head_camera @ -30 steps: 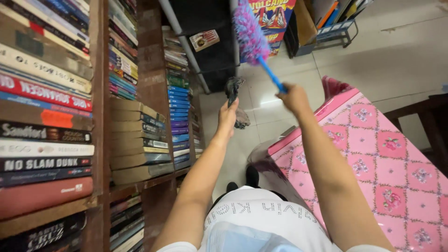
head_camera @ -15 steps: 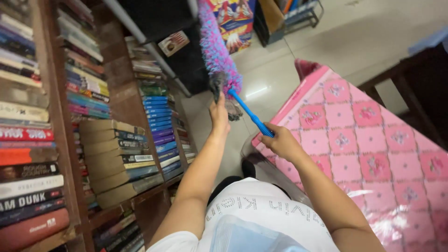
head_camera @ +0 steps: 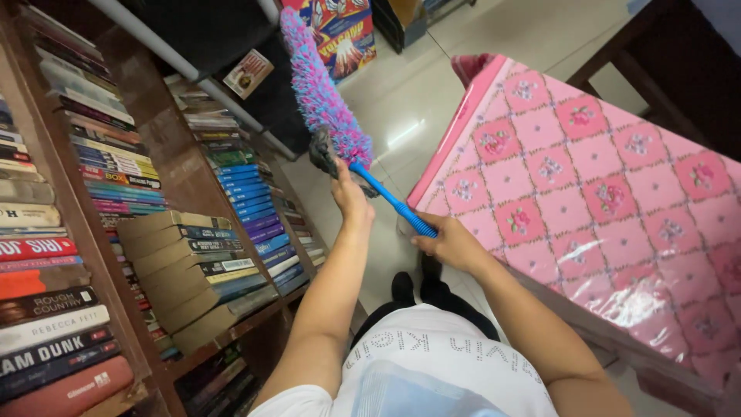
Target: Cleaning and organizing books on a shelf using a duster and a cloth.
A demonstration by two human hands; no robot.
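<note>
Here a pink-and-blue microfibre duster (head_camera: 324, 93) is held by its blue handle in the clenched right hand (head_camera: 451, 243), near the table's (head_camera: 617, 193) left edge. Its fluffy base is steadied by the left hand (head_camera: 349, 197), whose fingers grasp a dark cloth (head_camera: 323, 150).

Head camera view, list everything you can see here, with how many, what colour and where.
duster: one, pink and purple fluffy head on a blue handle, centre.
dark cloth: one, blackish, behind the duster's base.
bookshelf: one, brown wood, left side.
books: many, mixed colours, some upright, some stacked flat.
table cover: one, pink with flower squares, right.
floor: pale tiles, centre top.
colourful box: one, red and blue, top centre.
shirt: one, white, bottom centre.
left hand: holds the dark cloth.
right hand: grips the blue handle.
</note>
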